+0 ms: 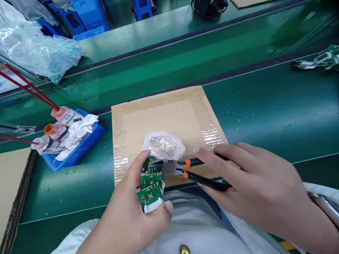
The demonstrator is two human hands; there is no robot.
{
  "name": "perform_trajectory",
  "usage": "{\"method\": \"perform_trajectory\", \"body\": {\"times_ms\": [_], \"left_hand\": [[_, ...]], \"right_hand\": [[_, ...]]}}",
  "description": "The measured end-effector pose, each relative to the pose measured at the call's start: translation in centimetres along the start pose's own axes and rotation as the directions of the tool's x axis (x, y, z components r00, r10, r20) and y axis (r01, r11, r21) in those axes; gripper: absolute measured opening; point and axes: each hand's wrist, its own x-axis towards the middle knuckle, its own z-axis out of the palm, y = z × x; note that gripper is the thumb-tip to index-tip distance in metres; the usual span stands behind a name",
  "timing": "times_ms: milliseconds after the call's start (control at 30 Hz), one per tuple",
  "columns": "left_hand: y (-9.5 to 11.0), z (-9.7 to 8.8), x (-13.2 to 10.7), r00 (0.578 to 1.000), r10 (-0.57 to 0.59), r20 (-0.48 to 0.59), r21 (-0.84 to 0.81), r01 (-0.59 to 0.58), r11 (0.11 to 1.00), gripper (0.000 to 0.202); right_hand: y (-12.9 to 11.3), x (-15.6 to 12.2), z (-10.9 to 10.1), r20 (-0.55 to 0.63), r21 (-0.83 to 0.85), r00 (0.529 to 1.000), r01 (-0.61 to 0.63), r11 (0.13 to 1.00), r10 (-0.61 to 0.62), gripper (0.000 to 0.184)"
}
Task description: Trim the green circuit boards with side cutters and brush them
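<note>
The fingers of the left hand [127, 206] pinch green circuit boards [151, 192] above the cardboard sheet's [159, 114] near edge. The right hand's [261, 176] fingers curl around diagonal cutters [171, 167], jaws at the boards' far end. A clear plastic bag [171, 148] lies on the cardboard; beyond its left edge, a blue tray [88, 149] sits on the tabletop [259, 113].

- Worn on the person's head as the single view, looking forward and steeply down onto the green bench [254, 102].
- Close above the work, near enough to show the left hand [125, 208] large at 7 o'clock and the right hand [259, 180] larger still at 4 o'clock.
- Centred roughly on the cardboard sheet [159, 113].
- Taking in the wearer's white clothing [201, 222] at 6 o'clock.
- Reaching past the bench to a distant blue stool [143, 5] near 12 o'clock.
- Rolled off level, judging by bench lines rising towards 2 o'clock.
</note>
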Motion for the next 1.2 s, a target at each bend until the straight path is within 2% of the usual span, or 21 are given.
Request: {"method": "perform_trajectory", "body": {"times_ms": [167,300,433,600,733,1000,1200], "left_hand": [[0.5,-0.1,0.2,0.998,-0.049,0.039,-0.037,0.050,0.998,0.082],[0.6,-0.6,0.7,0.987,-0.088,0.138,-0.057,0.097,0.994,0.075],[0.7,-0.9,1.0,0.957,-0.143,0.254,-0.180,0.192,0.965,0.070],[0.7,-1.3,1.2,0.932,-0.101,0.349,-0.274,0.204,0.940,0.067],[0.5,-1.8,1.2,0.917,-0.122,0.379,-0.233,0.222,0.947,0.067],[-0.8,-1.2,0.9,0.951,-0.039,0.306,-0.140,0.086,0.986,0.067],[-2.4,-0.9,0.3,0.983,0.062,0.176,-0.102,-0.044,0.994,0.082]], "right_hand": [[-0.5,-0.5,0.5,0.059,0.055,0.996,-0.073,0.996,0.070,0.037],[-1.1,-0.8,0.8,0.123,0.122,0.983,-0.148,0.981,0.134,0.037],[-1.5,-0.8,1.1,0.193,0.204,0.964,-0.224,0.953,0.185,0.040],[-2.0,-0.8,1.5,0.283,0.223,0.930,-0.302,0.927,0.235,0.042],[-2.0,-1.2,1.7,0.309,0.214,0.919,-0.318,0.924,0.245,0.043],[-0.8,-1.6,0.9,0.360,0.300,0.899,-0.366,0.881,0.251,0.050],[0.0,-1.8,1.1,0.235,0.276,0.951,-0.261,0.925,0.199,0.051]]}}
